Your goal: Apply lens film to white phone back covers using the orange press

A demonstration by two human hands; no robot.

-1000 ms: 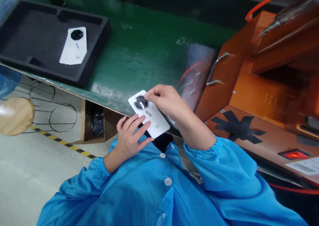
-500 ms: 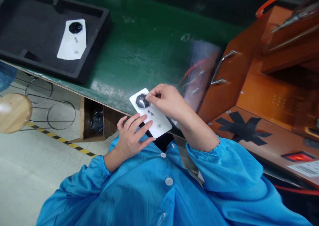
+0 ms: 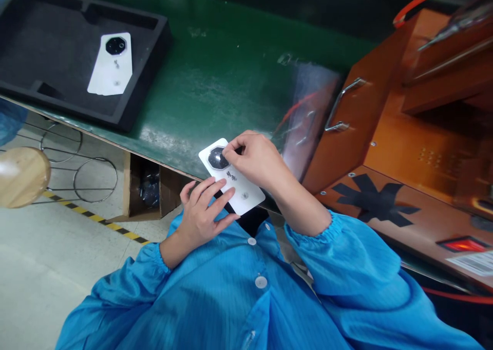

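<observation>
I hold a white phone back cover (image 3: 235,183) with a black octagonal camera ring, just over the near edge of the green bench (image 3: 215,83). My left hand (image 3: 204,211) supports its lower end, fingers spread along the underside and edge. My right hand (image 3: 258,160) rests on the upper end, thumb and forefinger pinched at the camera ring. Both sleeves are blue.
A black foam tray (image 3: 150,57) at the back left holds another white cover (image 3: 111,65). An orange machine (image 3: 404,134) with a metal handle (image 3: 339,106) stands to the right. A clear plastic bag (image 3: 304,108) lies beside it. A wooden stool (image 3: 21,175) stands on the floor to the left.
My right fingertips have slid a little further onto the camera ring. The cover and my left hand have barely moved.
</observation>
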